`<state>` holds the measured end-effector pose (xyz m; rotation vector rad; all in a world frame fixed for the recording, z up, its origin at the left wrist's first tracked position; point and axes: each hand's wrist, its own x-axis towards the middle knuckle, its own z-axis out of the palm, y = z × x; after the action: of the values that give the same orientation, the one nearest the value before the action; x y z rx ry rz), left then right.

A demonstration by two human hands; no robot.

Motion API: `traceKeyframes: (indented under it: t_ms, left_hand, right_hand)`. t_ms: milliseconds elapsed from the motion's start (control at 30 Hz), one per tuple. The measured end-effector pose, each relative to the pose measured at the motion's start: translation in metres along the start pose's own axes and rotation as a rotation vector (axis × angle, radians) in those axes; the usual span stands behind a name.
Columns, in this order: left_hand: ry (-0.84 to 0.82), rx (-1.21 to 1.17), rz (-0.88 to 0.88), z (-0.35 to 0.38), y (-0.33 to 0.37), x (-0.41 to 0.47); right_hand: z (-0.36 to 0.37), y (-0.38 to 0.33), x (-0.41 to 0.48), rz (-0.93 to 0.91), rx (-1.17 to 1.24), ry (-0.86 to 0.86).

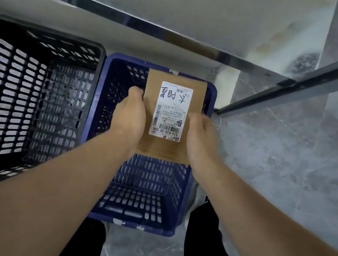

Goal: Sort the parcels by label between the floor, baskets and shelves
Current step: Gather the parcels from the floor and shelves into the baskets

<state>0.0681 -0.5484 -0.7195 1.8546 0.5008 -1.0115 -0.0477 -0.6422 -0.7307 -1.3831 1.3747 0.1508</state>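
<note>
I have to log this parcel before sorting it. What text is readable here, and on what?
"516-K20-00 030": printed on the white label of the brown parcel, upside down in view.
Handwritten black marker characters, same label: cannot read surely.
Fine print on the label: too small.

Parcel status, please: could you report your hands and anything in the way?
Left hand grips brown parcel, label up. Right hand at its right edge, blurred, grip unclear. Parcel above blue basket; nothing blocking.
</note>
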Motion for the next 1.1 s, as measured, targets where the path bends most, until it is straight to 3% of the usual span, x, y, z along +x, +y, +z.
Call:
traceKeyframes:
  t_ms: [433,867,1100]
  left_hand:
    - [-0.011,-0.008,-0.097,0.038,-0.045,0.112]
    - [-0.096,-0.071,-0.173,0.069,-0.101,0.183]
    - [-0.101,-0.07,-0.112,0.068,-0.114,0.184]
  right_hand:
    - [0.06,0.051,0.094,0.146,-0.013,-0.063]
    - [0.104,0.092,0.151,0.134,-0.053,0.044]
    - [0.107,0.091,0.138,0.042,-0.067,0.085]
